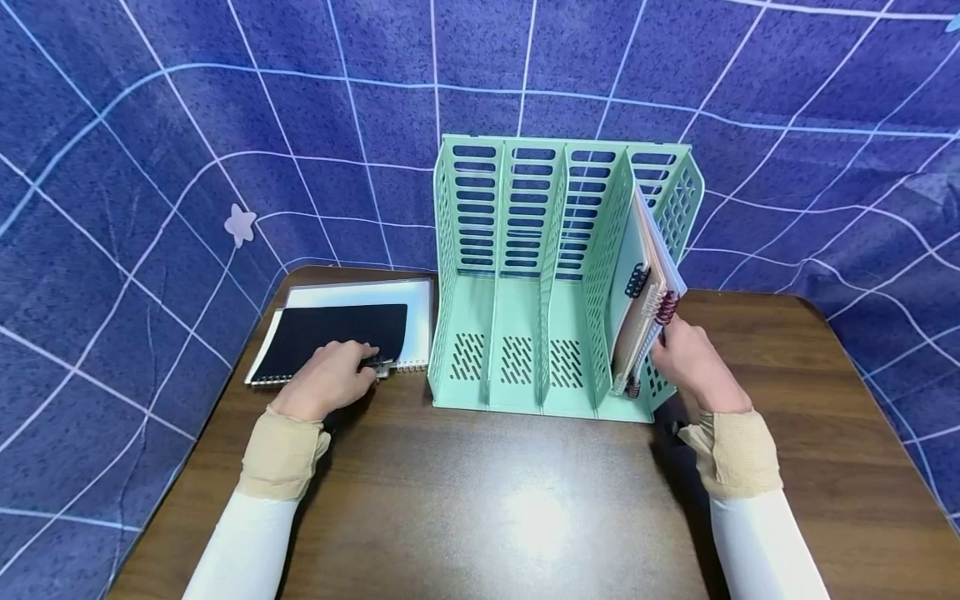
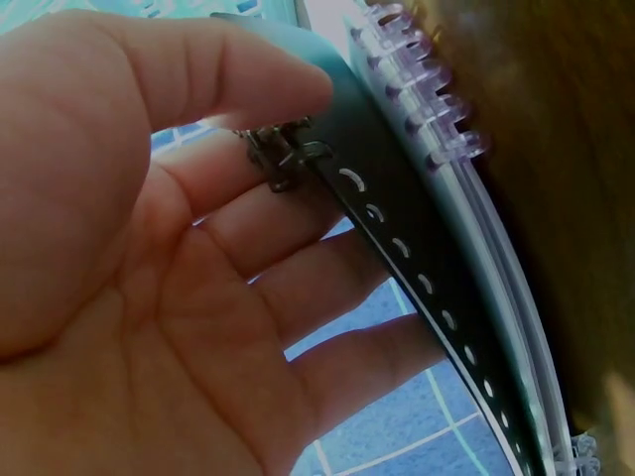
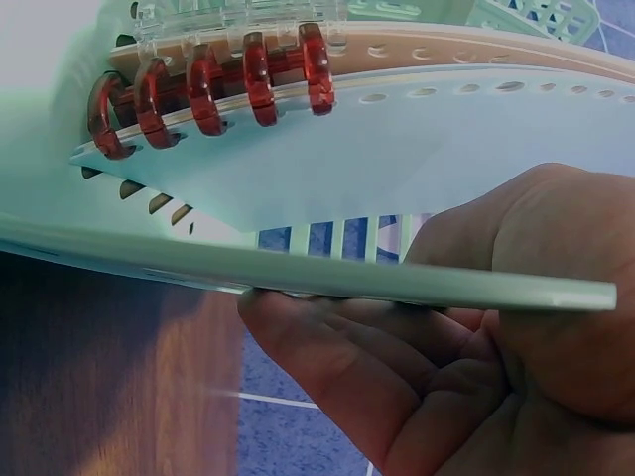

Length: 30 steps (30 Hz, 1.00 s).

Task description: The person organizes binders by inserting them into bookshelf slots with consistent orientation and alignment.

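Note:
At the left, a black-covered ring notebook (image 1: 341,329) lies on other notebooks. My left hand (image 1: 330,379) pinches its binding edge near the corner. In the left wrist view, the thumb is on one side of the black cover (image 2: 397,188) and the fingers reach behind the other. To the right stands a mint-green file rack (image 1: 517,400) with several compartments. My right hand (image 1: 697,362) grips its right side wall (image 3: 427,283), thumb inside and fingers outside. Ring notebooks (image 1: 645,292) lean in the rightmost compartment, one with dark red rings (image 3: 206,89).
Under the black notebook lies a pale blue ring notebook (image 1: 420,317), its right edge close to the rack. Brown wooden tabletop (image 1: 465,500) extends in front. Behind the table hangs a blue cloth (image 1: 375,125) with a white grid pattern and a star (image 1: 240,225).

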Motion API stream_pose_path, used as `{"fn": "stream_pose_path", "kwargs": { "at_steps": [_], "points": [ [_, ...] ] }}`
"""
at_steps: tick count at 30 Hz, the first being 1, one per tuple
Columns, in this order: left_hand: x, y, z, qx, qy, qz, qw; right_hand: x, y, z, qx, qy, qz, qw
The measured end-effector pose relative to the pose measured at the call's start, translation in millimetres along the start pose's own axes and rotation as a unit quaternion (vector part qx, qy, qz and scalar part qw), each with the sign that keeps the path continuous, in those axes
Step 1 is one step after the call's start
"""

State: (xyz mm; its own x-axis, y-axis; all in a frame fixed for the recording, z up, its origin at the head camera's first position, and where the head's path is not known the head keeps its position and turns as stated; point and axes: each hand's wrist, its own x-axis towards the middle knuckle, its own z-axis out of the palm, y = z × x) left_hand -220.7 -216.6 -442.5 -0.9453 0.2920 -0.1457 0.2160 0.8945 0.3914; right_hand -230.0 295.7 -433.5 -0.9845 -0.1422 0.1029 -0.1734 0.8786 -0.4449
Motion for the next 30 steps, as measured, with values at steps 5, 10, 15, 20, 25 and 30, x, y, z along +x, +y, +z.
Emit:
{"fn": "stream_pose_path", "kwargs": {
  "at_steps": [5,10,15,20,25,30],
  "points": [
    [2.1,0.3,0.0,0.006,0.005,0.007,0.9999,-0.4,-0.2,-0.8,0.003,0.000,0.004,1.0000],
    [2.8,1.8,-0.2,0.002,0.013,0.007,0.9999,-1.2,0.1,-0.7,0.005,0.003,0.004,1.0000],
    [2.1,4.0,-2.0,0.009,0.038,0.009,0.9992,-1.7,0.4,-0.1,0.012,0.006,0.006,0.9999],
    [1.2,5.9,-4.5,0.020,0.072,0.023,0.9969,-1.6,0.9,0.8,0.014,0.007,0.006,0.9999],
    [0.2,7.1,-7.5,0.023,0.101,0.027,0.9943,-1.1,0.9,1.0,0.012,0.010,0.006,0.9999],
    [0.4,7.8,-9.5,0.019,0.122,0.031,0.9919,-0.8,0.9,0.8,0.014,0.010,0.005,0.9998]
  ]
}}
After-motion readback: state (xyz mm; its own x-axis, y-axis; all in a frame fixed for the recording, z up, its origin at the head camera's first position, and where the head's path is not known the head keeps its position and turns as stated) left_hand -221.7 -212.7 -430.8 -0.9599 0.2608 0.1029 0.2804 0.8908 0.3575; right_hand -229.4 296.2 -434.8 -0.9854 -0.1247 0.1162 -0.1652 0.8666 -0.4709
